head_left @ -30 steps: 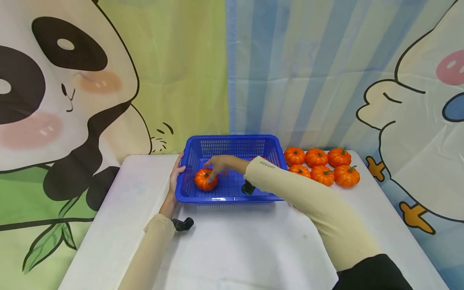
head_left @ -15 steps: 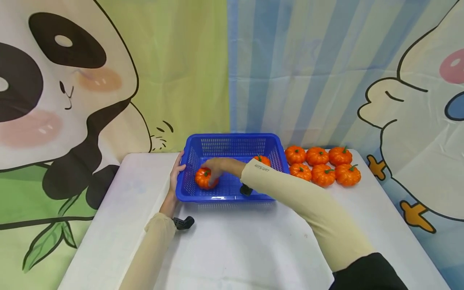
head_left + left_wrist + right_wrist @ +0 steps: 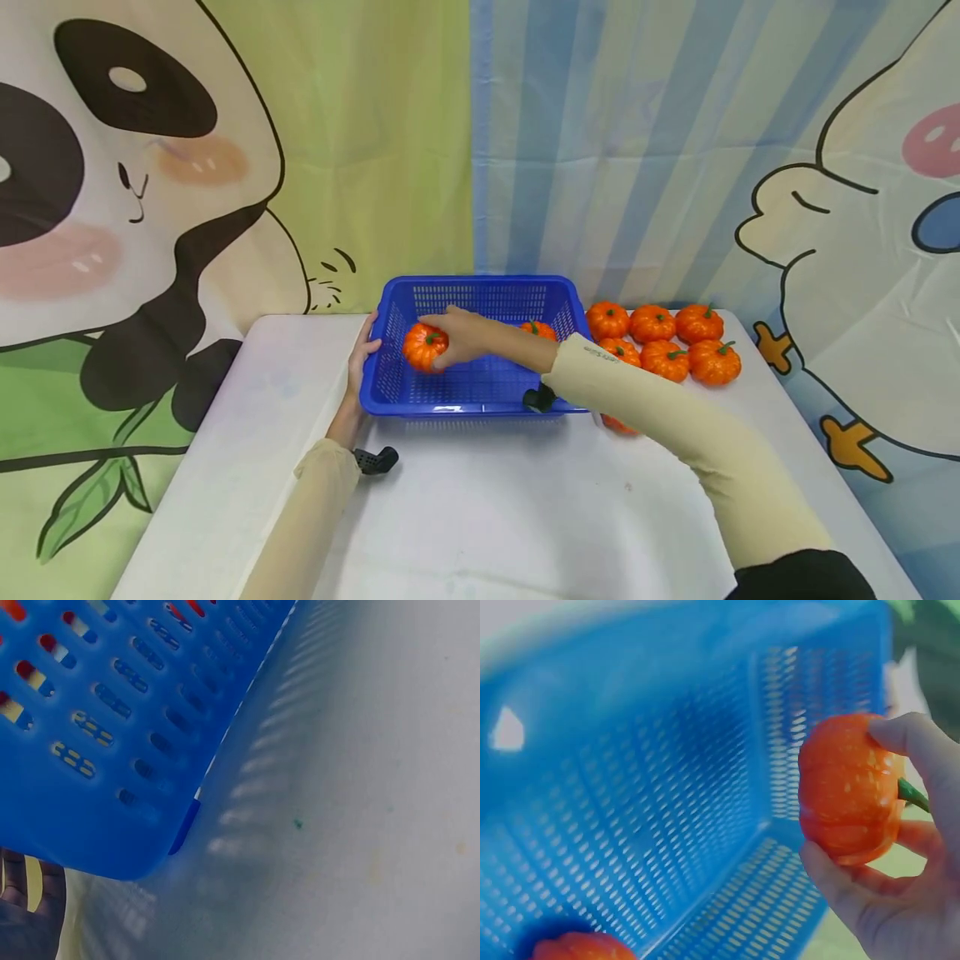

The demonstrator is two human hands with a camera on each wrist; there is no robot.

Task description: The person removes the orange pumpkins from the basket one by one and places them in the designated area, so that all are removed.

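A small orange pumpkin (image 3: 423, 348) with a green stem is pinched in my right hand (image 3: 467, 335), inside the left part of the blue plastic basket (image 3: 483, 410). In the right wrist view, the thumb and fingers lie on opposite sides of this pumpkin (image 3: 847, 787), which is raised off the basket floor. My left hand (image 3: 361, 360) holds the basket's left side, its thumb at the rim. From the left wrist view, the basket's slotted wall (image 3: 150, 712) covers part of that hand (image 3: 30, 907). Another pumpkin (image 3: 538, 330) lies in the basket's right part.
To the basket's right, several orange pumpkins (image 3: 663, 360) stand in rows on the white table (image 3: 480, 517). One more pumpkin (image 3: 619, 425) is partly hidden by the right sleeve (image 3: 675, 425). A cartoon-printed curtain (image 3: 540, 150) hangs directly behind the table.
My right hand has closed on the pumpkin at the basket's left and lifted it off the basket floor. The left hand stays at the basket's side.
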